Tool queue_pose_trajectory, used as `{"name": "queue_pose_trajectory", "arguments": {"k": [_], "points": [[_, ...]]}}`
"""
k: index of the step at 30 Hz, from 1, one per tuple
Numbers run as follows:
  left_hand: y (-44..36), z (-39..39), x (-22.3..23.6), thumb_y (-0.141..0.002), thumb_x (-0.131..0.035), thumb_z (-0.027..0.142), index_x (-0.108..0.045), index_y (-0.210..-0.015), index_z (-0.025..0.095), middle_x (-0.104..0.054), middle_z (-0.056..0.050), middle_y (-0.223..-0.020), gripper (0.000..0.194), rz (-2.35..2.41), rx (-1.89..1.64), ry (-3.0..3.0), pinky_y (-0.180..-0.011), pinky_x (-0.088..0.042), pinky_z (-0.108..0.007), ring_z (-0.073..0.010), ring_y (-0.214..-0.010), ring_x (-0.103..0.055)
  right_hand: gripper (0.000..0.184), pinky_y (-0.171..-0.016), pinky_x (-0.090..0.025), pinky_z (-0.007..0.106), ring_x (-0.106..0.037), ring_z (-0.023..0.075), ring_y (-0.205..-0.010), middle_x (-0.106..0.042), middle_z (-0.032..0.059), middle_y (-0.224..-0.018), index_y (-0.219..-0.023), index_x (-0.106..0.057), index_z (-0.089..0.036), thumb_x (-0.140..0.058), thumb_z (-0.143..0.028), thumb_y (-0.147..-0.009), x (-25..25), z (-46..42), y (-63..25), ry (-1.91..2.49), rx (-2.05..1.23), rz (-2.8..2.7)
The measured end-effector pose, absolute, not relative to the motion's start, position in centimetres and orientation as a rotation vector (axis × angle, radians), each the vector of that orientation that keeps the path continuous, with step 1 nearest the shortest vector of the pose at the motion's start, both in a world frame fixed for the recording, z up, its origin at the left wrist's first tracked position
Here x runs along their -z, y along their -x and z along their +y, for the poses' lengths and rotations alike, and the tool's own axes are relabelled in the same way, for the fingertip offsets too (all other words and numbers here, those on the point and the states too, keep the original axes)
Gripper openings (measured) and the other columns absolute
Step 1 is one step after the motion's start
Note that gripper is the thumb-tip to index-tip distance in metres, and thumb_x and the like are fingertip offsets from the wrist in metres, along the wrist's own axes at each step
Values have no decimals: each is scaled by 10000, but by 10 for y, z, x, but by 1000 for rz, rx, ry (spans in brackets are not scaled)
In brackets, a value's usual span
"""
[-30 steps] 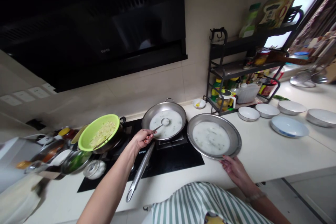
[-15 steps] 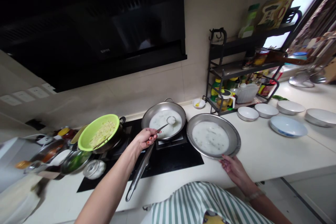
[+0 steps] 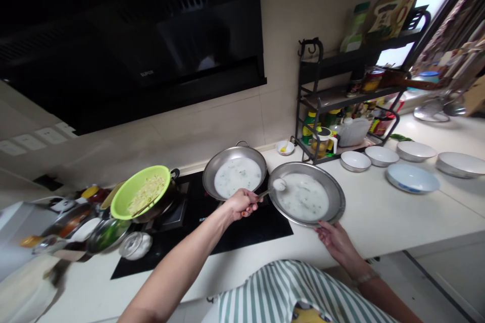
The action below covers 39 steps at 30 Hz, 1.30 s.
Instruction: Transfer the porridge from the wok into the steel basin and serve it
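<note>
My left hand (image 3: 244, 203) is closed around the thin handle of a small ladle (image 3: 279, 184). The ladle's bowl, filled with white liquid, is over the left inner side of a wide steel basin (image 3: 338, 201). Milky liquid with green flecks lies in that basin. Its near rim is gripped by my right hand (image 3: 333, 239), thumb at the edge and fingers underneath. To the left, on the black stove, a steel wok (image 3: 210, 175) holds similar milky liquid. My left forearm hides its long handle.
At left, a lime-green colander (image 3: 123, 197) of pale shreds rests on a dark pot; a glass jar (image 3: 135, 245) stands before it. Several white bowls (image 3: 356, 161) and a pale blue plate (image 3: 413, 179) sit right, below a black spice rack (image 3: 316, 98). A range hood (image 3: 151, 50) overhangs the stove.
My left hand has carried the ladle rightward from over the wok to over the basin. My right hand keeps its grip on the basin's rim.
</note>
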<state>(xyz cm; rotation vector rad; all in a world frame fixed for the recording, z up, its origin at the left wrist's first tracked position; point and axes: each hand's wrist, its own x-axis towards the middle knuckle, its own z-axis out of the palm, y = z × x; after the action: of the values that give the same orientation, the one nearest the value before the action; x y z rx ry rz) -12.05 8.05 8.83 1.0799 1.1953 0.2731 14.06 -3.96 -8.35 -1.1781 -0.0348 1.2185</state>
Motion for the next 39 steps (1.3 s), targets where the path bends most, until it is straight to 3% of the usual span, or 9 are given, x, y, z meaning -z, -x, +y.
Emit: {"name": "queue_pose_trajectory", "arguments": {"k": [4, 7, 10, 12, 18, 22, 25, 31, 39], "points": [[100, 72, -70, -855, -466, 104, -598, -771, 136, -490, 56, -458, 160, 1285, -167, -1453, -386, -243, -184, -50, -328, -310, 452, -425, -405, 192, -616, 128, -500, -642, -82, -558, -752, -516, -262, -813, -170, -424, 85, -40, -141, 1176, -1222, -38], [96, 65, -60, -840, -484, 93, -605, -688, 139, -591, -22, -566, 199, 1261, -111, -1993, -532, -394, -231, -112, -485, -523, 451, -424, -402, 198, -616, 133, -500, -646, -78, -567, -756, -521, -263, -814, -175, -425, 86, -40, -141, 1172, -1225, -38], [98, 60, -53, -816, -504, 81, -655, -798, 127, -672, -124, -729, 159, 1198, -31, -2396, -651, -433, -282, -216, -707, -651, 448, -418, -401, 209, -613, 142, -493, -644, -76, -563, -758, -527, -267, -811, -173, -424, 87, -40, -141, 1172, -1217, -46], [101, 59, -49, -810, -505, 82, -658, -908, 116, -675, -145, -740, 185, 1219, 16, -2476, -640, -427, -290, -240, -718, -661, 450, -416, -402, 212, -613, 145, -491, -641, -78, -558, -754, -521, -268, -808, -172, -420, 87, -40, -141, 1176, -1211, -51], [110, 64, -54, -872, -458, 165, -615, -804, 134, -565, -8, -552, 174, 1156, -290, -1932, -497, -367, -224, -104, -445, -491, 491, -428, -413, 201, -613, 134, -493, -656, -78, -576, -774, -523, -265, -822, -167, -398, 84, -40, -140, 1167, -1218, -24], [128, 76, -72, -853, -540, 291, -588, -941, 130, -490, 70, -497, 190, 1132, -459, -1326, -357, -199, -181, -44, -320, -275, 495, -418, -404, 198, -610, 133, -489, -651, -78, -564, -757, -512, -263, -825, -158, -387, 80, -41, -139, 1175, -1218, -21], [150, 90, -81, -817, -615, 297, -588, -926, 119, -492, 69, -491, 210, 1163, -585, -1211, -341, -161, -167, -33, -326, -277, 476, -421, -414, 211, -613, 143, -494, -649, -72, -557, -737, -500, -265, -823, -174, -400, 80, -41, -139, 1191, -1207, -43], [189, 126, -72, -875, -498, 120, -621, -890, 97, -506, 52, -445, 126, 1641, -623, -1336, -342, -197, -184, -46, -292, -298, 458, -404, -410, 224, -612, 155, -485, -646, -69, -552, -719, -500, -268, -818, -164, -407, 80, -41, -139, 1197, -1202, -40], [189, 145, -58, -770, -651, 43, -602, -636, 99, -462, 52, -374, 153, 1724, -596, -1292, -324, -145, -184, -34, -286, -310, 456, -423, -420, 203, -620, 137, -495, -649, -75, -570, -755, -511, -265, -811, -162, -426, 79, -41, -139, 1184, -1211, -69]]}}
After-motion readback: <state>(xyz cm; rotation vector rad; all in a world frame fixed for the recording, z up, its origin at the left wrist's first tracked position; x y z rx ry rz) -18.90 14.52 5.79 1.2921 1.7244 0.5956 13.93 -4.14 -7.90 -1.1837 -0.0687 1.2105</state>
